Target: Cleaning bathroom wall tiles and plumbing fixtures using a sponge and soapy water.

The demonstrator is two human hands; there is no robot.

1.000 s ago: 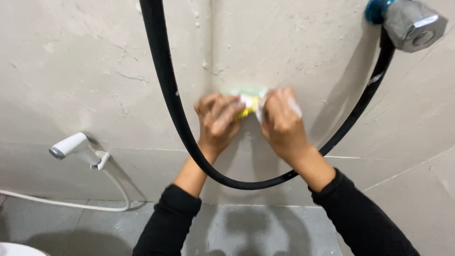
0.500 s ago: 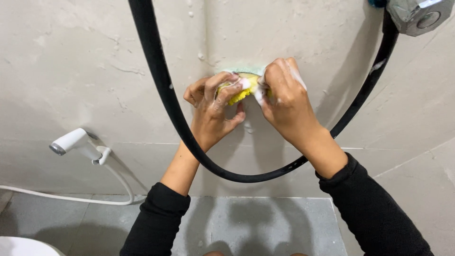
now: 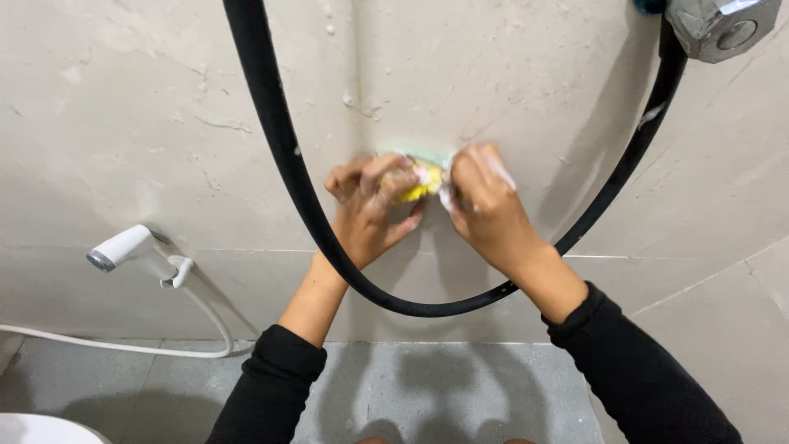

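As both my left hand [image 3: 370,205] and right hand [image 3: 481,201] clenched the soapy yellow sponge [image 3: 421,179], I pressed it against the wall [image 3: 164,123] for scrubbing force.

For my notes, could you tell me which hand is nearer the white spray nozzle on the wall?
Left. The left hand is right of the white spray nozzle; the right hand lies farther right.

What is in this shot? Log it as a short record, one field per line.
Setting: bathroom corner, beige tiled wall, grey floor
Left hand: gripping a soapy yellow sponge against the wall
Right hand: gripping the same sponge, foam on the fingers
Black hose: loops down in front of both forearms, up to a chrome tap
White hand sprayer: mounted low on the wall, lower left
Sleeves: black, pushed back
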